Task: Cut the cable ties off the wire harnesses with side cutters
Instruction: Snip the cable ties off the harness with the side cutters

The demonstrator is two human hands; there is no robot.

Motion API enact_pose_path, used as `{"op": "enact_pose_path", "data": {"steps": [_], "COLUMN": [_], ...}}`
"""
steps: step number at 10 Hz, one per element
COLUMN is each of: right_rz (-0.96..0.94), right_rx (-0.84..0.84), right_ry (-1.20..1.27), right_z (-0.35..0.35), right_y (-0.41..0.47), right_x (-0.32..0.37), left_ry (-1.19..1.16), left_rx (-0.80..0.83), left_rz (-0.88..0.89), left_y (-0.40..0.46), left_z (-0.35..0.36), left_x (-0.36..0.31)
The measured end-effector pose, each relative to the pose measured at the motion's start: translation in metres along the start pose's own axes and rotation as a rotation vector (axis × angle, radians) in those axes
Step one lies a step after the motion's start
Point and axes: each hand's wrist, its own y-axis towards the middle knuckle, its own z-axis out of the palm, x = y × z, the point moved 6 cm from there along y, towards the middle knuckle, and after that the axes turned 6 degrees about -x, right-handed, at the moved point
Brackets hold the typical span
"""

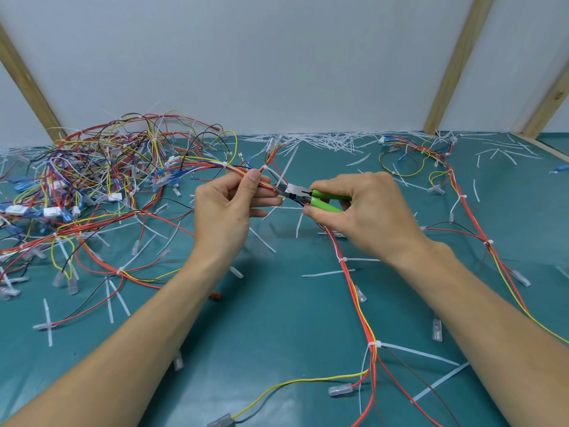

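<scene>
**Two bare forearms, nothing worn**

Both arms come in from the lower corners of the frame, bare from the bottom edge up to the fingers. No sleeve or cuff shows on either one. The left hand [229, 201] sits just left of the frame's middle and the right hand [363, 208] just right of it. Neither wears a glove, ring, watch or band. The wrists are plain, with no strap or marking. A short, unpainted thumbnail shows on the left hand, near the centre of the frame. The forearms are slim and smooth.
</scene>
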Motion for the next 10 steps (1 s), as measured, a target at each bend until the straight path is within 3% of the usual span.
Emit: {"op": "enact_pose_path", "data": {"steps": [10], "right_rz": [0.004], "right_rx": [-0.006], "right_ry": [-0.014], "right_z": [-0.0011], "right_y": [0.0005], "right_x": [-0.0008], "left_ry": [0.002], "left_rx": [0.014], "left_rz": [0.008], "left_y": [0.0011], "left_z": [-0.0002], "left_x": [0.001]}}
